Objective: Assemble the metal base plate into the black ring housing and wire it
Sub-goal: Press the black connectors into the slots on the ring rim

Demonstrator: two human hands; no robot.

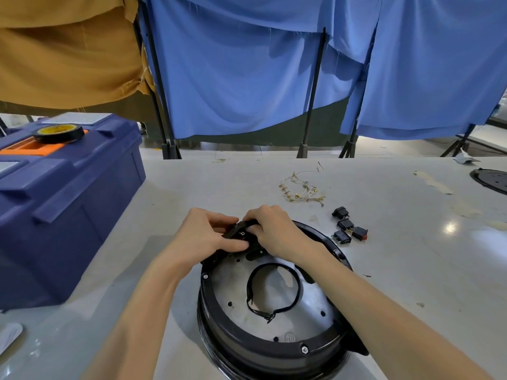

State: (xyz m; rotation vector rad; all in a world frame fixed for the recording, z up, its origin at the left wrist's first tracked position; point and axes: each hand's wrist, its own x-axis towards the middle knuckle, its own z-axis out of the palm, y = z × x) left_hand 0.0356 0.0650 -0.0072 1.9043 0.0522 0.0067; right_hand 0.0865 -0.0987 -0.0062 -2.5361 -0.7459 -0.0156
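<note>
The black ring housing (247,344) stands on the table in front of me with the metal base plate (310,300) seated inside it. A black looped cable (274,311) lies on the plate. At the housing's far rim, my left hand (203,234) and my right hand (277,229) both grip a small black part (241,233) with white markings. Fingers cover most of that part.
A blue toolbox (63,204) with a roll of black tape (59,134) on its lid fills the left. Gold-tipped wires (300,190) and several black rocker switches (348,227) lie beyond the housing. Another black disc (491,179) sits at the far right edge.
</note>
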